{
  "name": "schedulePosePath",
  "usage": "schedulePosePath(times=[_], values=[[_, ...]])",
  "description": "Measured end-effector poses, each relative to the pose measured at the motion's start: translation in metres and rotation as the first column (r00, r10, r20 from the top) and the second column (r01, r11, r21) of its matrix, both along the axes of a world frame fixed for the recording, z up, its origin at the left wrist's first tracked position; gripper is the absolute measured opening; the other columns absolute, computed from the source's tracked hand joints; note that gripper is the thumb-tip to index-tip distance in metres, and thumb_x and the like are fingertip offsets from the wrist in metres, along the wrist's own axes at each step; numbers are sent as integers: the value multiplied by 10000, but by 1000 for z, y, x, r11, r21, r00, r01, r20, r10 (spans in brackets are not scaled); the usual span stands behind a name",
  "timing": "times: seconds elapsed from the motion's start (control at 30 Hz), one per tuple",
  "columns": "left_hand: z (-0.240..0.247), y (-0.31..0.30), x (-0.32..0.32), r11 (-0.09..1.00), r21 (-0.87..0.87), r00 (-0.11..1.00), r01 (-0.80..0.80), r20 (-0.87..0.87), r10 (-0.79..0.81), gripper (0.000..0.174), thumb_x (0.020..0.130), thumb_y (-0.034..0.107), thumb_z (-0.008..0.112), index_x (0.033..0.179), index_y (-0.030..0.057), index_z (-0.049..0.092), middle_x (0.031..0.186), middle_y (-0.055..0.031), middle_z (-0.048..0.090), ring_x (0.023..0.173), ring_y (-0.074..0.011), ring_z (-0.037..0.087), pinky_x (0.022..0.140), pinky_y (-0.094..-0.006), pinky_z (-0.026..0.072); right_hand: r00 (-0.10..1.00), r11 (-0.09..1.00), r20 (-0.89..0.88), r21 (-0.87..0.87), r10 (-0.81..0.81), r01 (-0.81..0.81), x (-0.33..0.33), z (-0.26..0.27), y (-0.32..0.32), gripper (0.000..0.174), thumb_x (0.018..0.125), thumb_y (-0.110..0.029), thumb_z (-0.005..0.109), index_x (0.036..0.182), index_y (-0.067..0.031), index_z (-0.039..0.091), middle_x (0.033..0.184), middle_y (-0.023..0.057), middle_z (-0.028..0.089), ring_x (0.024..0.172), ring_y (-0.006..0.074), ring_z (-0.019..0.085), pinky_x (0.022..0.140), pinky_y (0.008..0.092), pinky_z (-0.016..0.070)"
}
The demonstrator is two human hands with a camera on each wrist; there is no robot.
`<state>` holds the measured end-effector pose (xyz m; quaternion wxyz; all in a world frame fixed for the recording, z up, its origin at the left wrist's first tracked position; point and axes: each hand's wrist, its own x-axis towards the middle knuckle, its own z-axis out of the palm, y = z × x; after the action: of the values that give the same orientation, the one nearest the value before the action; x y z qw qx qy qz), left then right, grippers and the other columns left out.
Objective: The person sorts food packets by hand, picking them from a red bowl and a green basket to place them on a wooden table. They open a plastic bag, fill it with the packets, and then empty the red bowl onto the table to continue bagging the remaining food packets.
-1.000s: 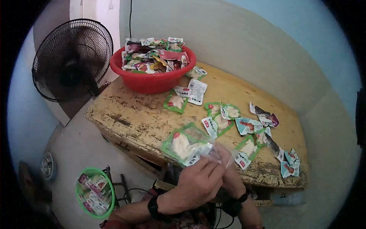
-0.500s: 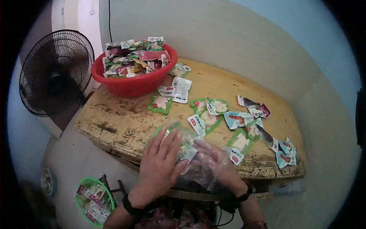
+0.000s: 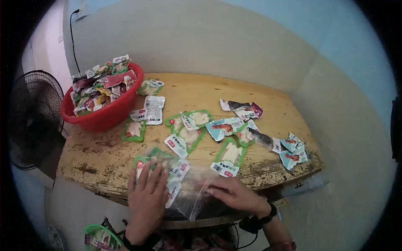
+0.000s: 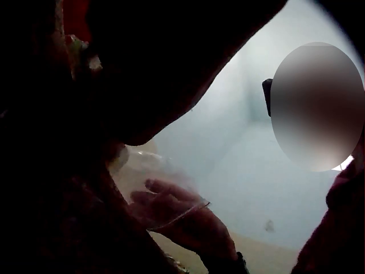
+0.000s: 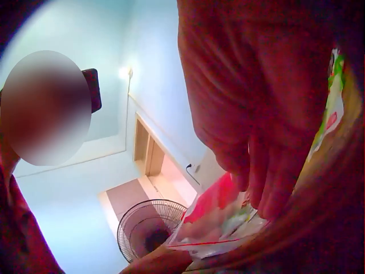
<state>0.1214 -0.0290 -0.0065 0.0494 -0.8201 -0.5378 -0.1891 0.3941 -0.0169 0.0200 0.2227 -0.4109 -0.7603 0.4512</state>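
Observation:
A clear plastic bag [image 3: 194, 201] lies at the near edge of the table, with packets of pale food with green borders [image 3: 178, 178] inside it. My left hand [image 3: 146, 201] presses flat on the packets at the bag's left end, fingers straight and slightly spread. At the bag's mouth on the right is my right hand [image 3: 236, 194], its fingers loosely bent. The left wrist view shows clear film lying across the fingers of this right hand [image 4: 177, 211]. In the right wrist view, its fingers [image 5: 259, 171] reach down to the bag [image 5: 211, 228].
Several loose packets [image 3: 230, 154] are spread over the worn yellow table [image 3: 180, 88]. A red basin [image 3: 100, 121] heaped with packets stands at the left. Beside the table are a fan [image 3: 33, 121] and, lower down, a green basket [image 3: 94, 230].
The hands were together at the bag's mouth, then parted. My left hand moved left and flattened on the packets; the right moved toward the bag's right end. The head view has turned right.

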Motion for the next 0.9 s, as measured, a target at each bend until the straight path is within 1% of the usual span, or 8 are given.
schedulePosePath(times=[0.1,0.3,0.4,0.5,0.7,0.8,0.83,0.9], values=[[0,-3,0,1000,17,1000,11,-9,-11,553,904,215,668,1425,88,534,1495,-101,491,1467,-316,343,1208,-567,197,992,992,-118,118,-39,53,7,-17,0,193,1034,-131,556,1166,-19,641,1040,92,717,962,198,692,900,348,542],[-5,-5,-9,999,20,999,42,6,-42,589,931,251,653,1465,70,482,1536,-138,444,1472,-364,322,1201,-596,191,854,935,-388,-70,-346,347,9,-21,-21,200,1048,-128,537,1153,0,649,930,85,717,759,131,676,684,280,564],[4,-8,-11,999,6,999,49,23,-49,633,937,285,657,1493,72,443,1566,-155,401,1479,-377,309,1197,-594,198,738,844,-433,-117,-518,523,15,-33,-26,186,1039,-106,547,1134,8,659,929,85,712,772,135,676,679,273,564],[12,-9,-16,998,28,996,60,67,-62,704,933,310,667,1530,73,379,1588,-177,352,1487,-383,296,1192,-588,214,707,773,-387,-26,-592,634,16,-27,-29,174,1032,-94,543,1113,-2,667,884,69,680,732,103,620,647,249,515],[47,-7,-46,996,38,953,78,292,-86,605,976,191,637,1515,53,401,1593,-192,344,1482,-391,317,1186,-518,307,711,736,-353,83,-608,672,20,-49,-29,174,1022,-76,537,1100,7,669,881,81,687,735,107,624,632,254,508],[59,10,-75,985,172,944,25,321,-80,553,936,120,666,1444,19,474,1513,-202,433,1420,-392,405,1143,-454,376,717,704,-331,183,-614,687,23,-65,-23,167,1017,-76,545,1085,18,666,882,83,687,719,115,617,634,257,498],[63,15,-83,972,233,930,-12,360,-75,494,931,104,673,1392,8,522,1452,-203,500,1363,-376,477,1110,-434,417,849,832,-135,170,-511,528,34,-61,-27,311,1057,-254,560,1308,-84,628,1288,118,626,1258,272,534,1065,469,475],[71,30,-105,958,279,923,-60,380,-53,464,925,99,683,1361,11,551,1398,-194,548,1311,-368,523,1078,-423,445,858,818,-96,267,-504,510,31,-59,-28,304,1072,-279,528,1270,-83,651,1228,126,650,1225,280,557,1067,484,459]])
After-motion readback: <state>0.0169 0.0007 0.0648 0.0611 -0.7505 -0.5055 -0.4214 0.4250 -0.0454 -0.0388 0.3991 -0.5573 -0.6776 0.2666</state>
